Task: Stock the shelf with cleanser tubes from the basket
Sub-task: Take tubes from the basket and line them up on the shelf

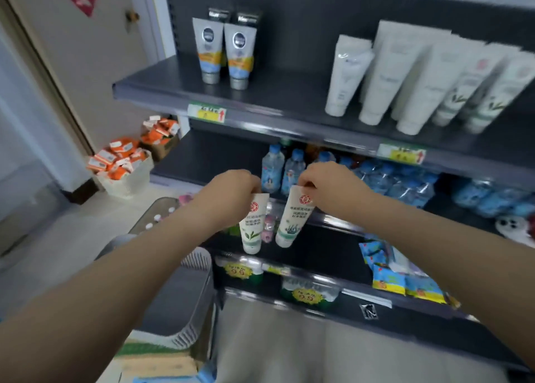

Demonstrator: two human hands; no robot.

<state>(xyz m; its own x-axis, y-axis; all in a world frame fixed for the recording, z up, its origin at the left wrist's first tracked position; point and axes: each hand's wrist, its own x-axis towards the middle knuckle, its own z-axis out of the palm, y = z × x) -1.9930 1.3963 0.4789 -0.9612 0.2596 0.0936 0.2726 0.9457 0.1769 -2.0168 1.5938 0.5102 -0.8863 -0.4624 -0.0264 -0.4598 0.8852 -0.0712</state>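
Both hands raised in the head view, below the top shelf (pixel 260 98) and in front of the lower boards. Pinched by the left hand (pixel 231 191), fingers curled over it, the crimped end of the green-leaf tube (pixel 252 226), hanging cap-down. Pinched likewise by the right hand (pixel 333 188), the crimped end of the second tube (pixel 292 217), also cap-down, tilted a little with its cap toward the other. Tubes near each other yet apart, neither resting on any board. On the top shelf itself, toward its left end, two grey tubes (pixel 223 49) with orange and blue bands, upright on their caps, side by side. Toward its right end, a row of white tubes (pixel 419 78), likewise cap-down. Clipped to the top shelf's front edge, two yellow-and-green price tags (pixel 207 112). Directly under the top shelf, small water bottles (pixel 283 171) with blue caps, crowded together. Further below it, to the right, blue and yellow packets (pixel 405 284). Far below the top shelf's left end, a grey slotted basket (pixel 179 295), inside too dark and blurred to read. Left of the top shelf, down on the floor by the wall, orange packets (pixel 121 159) heaped in containers
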